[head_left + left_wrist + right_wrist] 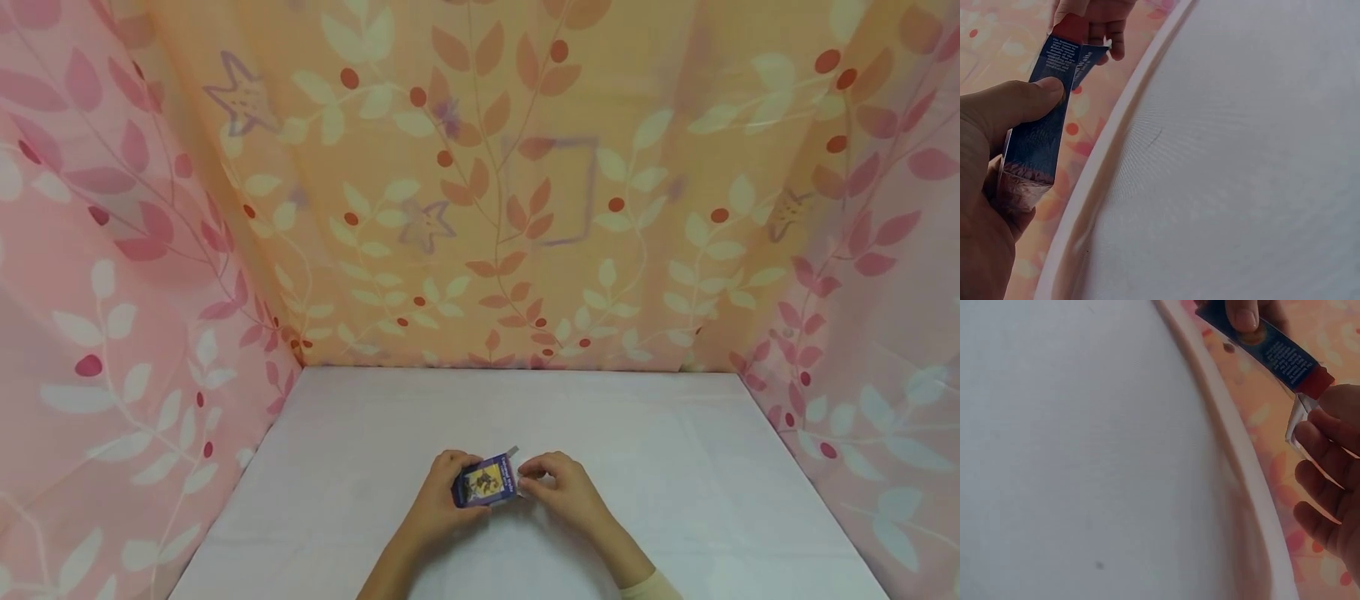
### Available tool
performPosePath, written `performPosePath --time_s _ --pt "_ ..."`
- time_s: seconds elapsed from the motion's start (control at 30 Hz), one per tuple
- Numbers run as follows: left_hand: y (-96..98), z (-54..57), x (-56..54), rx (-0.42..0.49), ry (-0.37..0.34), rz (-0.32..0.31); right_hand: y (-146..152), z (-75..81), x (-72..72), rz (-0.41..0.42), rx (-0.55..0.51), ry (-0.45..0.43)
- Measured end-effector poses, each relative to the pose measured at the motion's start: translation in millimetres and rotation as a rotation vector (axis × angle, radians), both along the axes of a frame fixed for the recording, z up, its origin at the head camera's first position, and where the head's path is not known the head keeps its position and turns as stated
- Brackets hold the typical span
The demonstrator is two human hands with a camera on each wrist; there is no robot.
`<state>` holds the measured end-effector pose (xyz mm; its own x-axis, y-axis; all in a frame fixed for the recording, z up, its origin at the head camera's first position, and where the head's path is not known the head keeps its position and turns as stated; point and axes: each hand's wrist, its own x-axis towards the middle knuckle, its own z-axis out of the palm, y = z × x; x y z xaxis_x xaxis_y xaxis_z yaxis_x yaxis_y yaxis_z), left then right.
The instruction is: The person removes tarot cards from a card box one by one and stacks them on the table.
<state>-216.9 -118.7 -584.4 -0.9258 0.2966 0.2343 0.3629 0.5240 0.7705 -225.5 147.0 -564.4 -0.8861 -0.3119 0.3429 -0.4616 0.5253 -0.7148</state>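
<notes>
While the box is held above the near half of the white work surface, both hands are positioned at it. The left hand grips the box by its sides, thumb on one face and fingers curled behind. The right hand is at the upper end of the box, where a red flap and a blue printed flap stand out. Its thumb and forefinger are close together at the flaps; whether they pinch one cannot be told. Its remaining fingers are bent and slightly spread.

The work surface has a smooth pale covering with faint creases. Its straight far edge meets the rear panel; its edge appears pale and rounded in both wrist views. A small dark mark lies on the covering.

Three patterned sheets enclose the surface. The rear panel is orange-yellow with leafy stems and red dots, and carries purple outlines: stars and a partial square. The left panel and right panel are pink, with white and darker pink leaves.
</notes>
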Motion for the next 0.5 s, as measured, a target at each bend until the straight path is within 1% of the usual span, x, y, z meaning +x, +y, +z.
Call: performPosePath --time_s 0.13,0.3,0.5 --pt "0.1 1.0 1.7 -0.008 0.005 0.002 -3.6 -2.0 1.5 -0.008 0.009 -0.016" --pt "1.1 0.9 2.6 -0.013 0.004 0.013 -6.2 -3.8 3.0 -0.041 0.012 -0.029" --pt "1.7 0.9 2.9 -0.01 0.0 0.014 -8.4 -2.8 5.1 -0.07 0.036 -0.057"
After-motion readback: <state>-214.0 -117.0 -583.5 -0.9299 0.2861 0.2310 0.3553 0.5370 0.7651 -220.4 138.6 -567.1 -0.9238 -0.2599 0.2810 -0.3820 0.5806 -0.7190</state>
